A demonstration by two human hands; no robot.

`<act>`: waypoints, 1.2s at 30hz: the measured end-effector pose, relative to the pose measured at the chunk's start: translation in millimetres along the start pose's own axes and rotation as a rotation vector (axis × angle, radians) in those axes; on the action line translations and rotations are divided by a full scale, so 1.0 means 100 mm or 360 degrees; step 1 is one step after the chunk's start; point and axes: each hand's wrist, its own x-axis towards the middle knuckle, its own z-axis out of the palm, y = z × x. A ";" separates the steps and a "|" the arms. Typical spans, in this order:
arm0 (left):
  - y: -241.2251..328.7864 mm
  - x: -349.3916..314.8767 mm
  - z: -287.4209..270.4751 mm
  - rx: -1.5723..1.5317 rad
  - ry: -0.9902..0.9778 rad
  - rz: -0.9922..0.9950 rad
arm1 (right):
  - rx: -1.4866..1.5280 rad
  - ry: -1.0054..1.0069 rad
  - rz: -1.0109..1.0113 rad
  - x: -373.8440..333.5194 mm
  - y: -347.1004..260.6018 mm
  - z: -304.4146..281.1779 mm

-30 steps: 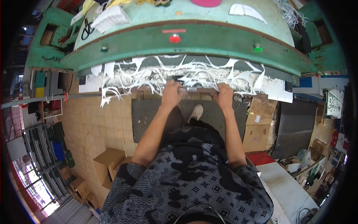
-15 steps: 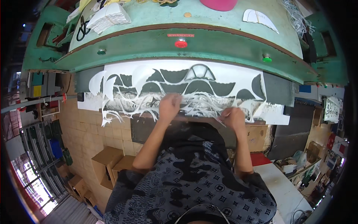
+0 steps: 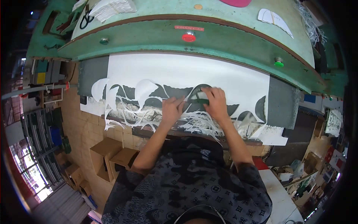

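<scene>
A white sheet [image 3: 156,69] lies across the dark cutting board [image 3: 281,106], with several curved openings cut along its near part. Thin white scrap strips [image 3: 201,121] hang over the near edge. My right hand [image 3: 216,102] grips a dark, half-round cutting die [image 3: 201,89] at its right side, hiding part of it. Just left of the die, my left hand [image 3: 173,110] has its fingers closed at a narrow strip of the sheet; the fingertips are slightly blurred. Loose white half-round pieces [image 3: 145,90] rest at the left of the sheet.
Beyond the board runs a green machine beam [image 3: 149,37] with a red button [image 3: 188,36] and a green button [image 3: 278,62]. A stack of white cut pieces [image 3: 113,9] and black scissors [image 3: 86,19] lie on top. Cardboard boxes [image 3: 106,153] stand on the floor at left.
The white sheet has shifted toward me, showing more uncut white behind the openings. My right hand has gone from the near scrap edge to the cutting die. My left hand has moved slightly right.
</scene>
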 end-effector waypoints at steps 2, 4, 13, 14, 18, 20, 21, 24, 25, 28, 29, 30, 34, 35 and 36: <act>-0.01 -0.04 -0.05 0.0042 -0.0097 -0.0028 | 0.0276 0.0221 0.0066 -0.31 -0.23 -0.05; 0.09 -0.11 -0.16 -0.0275 -0.0165 -0.0258 | 0.0458 0.0360 -0.0001 -0.61 -0.41 -0.10; 0.54 -0.27 -0.98 -0.2680 -0.1528 -0.0300 | 0.0534 0.0941 0.0235 -0.65 -1.23 -0.54; 0.56 -0.24 -1.06 -0.2619 -0.1464 -0.0273 | 0.0797 0.0693 0.0374 -0.71 -1.22 -0.62; 0.64 -0.30 -1.24 -0.2348 -0.1261 0.0110 | 0.1997 -0.0040 0.0603 -1.02 -1.39 -0.47; 0.64 -0.30 -1.32 -0.1919 -0.1241 0.0362 | 0.1836 -0.0014 0.0713 -0.88 -1.61 -0.42; 0.66 -0.27 -1.40 -0.1744 -0.1193 0.0502 | 0.1769 0.0144 0.0672 -0.88 -1.68 -0.34; 0.74 -0.27 -1.67 -0.1375 -0.1070 0.0736 | 0.1595 0.0502 0.0616 -0.92 -1.89 -0.12; 0.76 -0.29 -1.71 -0.1354 -0.1069 0.0724 | 0.1550 0.0573 0.0641 -0.90 -1.96 -0.10; 0.79 -0.36 -1.76 -0.1361 -0.0952 0.0688 | 0.1615 0.0676 0.0719 -0.92 -1.97 0.00; 0.78 -0.38 -1.73 -0.1332 -0.0915 0.0678 | 0.1695 0.0676 0.0711 -0.90 -1.92 0.04; 0.82 -0.36 -1.72 -0.1303 -0.0875 0.0666 | 0.1775 0.0671 0.0700 -0.87 -1.86 0.03; 0.56 -0.24 -1.58 -0.1580 -0.1421 0.0175 | 0.1081 0.0134 0.0396 -0.69 -1.71 -0.53; 0.57 -0.26 -1.52 -0.1518 -0.1184 0.0374 | 0.1114 0.0162 0.0277 -0.65 -1.68 -0.53; 0.57 -0.24 -1.45 -0.1430 -0.0867 0.0544 | 0.1015 0.0102 0.0366 -0.66 -1.62 -0.57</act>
